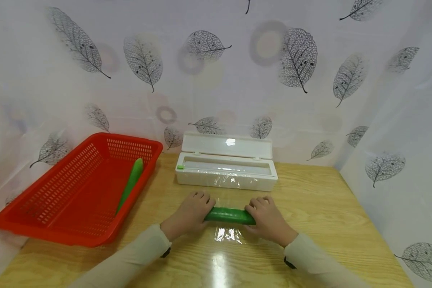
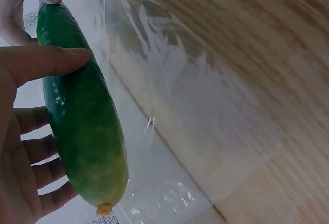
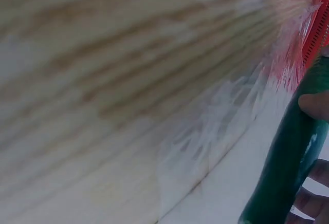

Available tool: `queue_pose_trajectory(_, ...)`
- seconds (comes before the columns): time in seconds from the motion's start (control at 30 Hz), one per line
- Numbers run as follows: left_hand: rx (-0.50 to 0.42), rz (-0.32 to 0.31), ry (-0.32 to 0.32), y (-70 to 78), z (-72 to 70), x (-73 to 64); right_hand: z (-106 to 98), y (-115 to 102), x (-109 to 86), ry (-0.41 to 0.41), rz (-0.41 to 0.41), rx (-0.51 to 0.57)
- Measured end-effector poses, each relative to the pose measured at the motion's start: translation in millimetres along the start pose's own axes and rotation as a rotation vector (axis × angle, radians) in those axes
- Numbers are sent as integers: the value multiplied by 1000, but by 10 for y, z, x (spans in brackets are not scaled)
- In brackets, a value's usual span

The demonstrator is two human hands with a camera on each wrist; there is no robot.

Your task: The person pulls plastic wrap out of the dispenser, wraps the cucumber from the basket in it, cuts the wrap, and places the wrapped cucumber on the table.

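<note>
A dark green cucumber (image 1: 230, 215) lies crosswise between both hands, in front of the white box. My left hand (image 1: 195, 211) grips its left end; in the left wrist view the thumb (image 2: 61, 62) presses on top and the fingers curl beneath. At the other end my right hand (image 1: 267, 219) holds it, its thumb (image 3: 314, 106) on the peel in the right wrist view. Clear cling film (image 1: 229, 235) shows under and in front of the cucumber, glossy and wrinkled, and more of it hangs over the front of the cling film dispenser (image 1: 225, 181).
The dispenser stands at the back of the wooden table (image 1: 309, 200), its lid (image 1: 227, 145) raised. To the left is a red plastic basket (image 1: 90, 176) holding another green cucumber (image 1: 131, 184) that leans on its side. A leaf-patterned sheet (image 1: 216, 80) hangs behind the table.
</note>
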State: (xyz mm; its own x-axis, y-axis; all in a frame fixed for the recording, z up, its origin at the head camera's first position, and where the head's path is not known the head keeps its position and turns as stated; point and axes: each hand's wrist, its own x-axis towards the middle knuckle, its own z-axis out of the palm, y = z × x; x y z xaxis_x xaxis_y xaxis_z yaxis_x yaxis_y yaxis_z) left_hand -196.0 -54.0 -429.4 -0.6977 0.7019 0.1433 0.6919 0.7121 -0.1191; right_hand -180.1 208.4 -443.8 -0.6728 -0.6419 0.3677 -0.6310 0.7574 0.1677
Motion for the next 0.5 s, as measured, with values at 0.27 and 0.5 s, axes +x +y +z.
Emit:
queue_pose_trajectory(0.27,10,20,-69,22,80,-24,34,-35,-29,-72,-27,-16)
queue_pose_trajectory(0.5,19,34,-68,36,126,-35,46,-46,-36,-97,-41,-32)
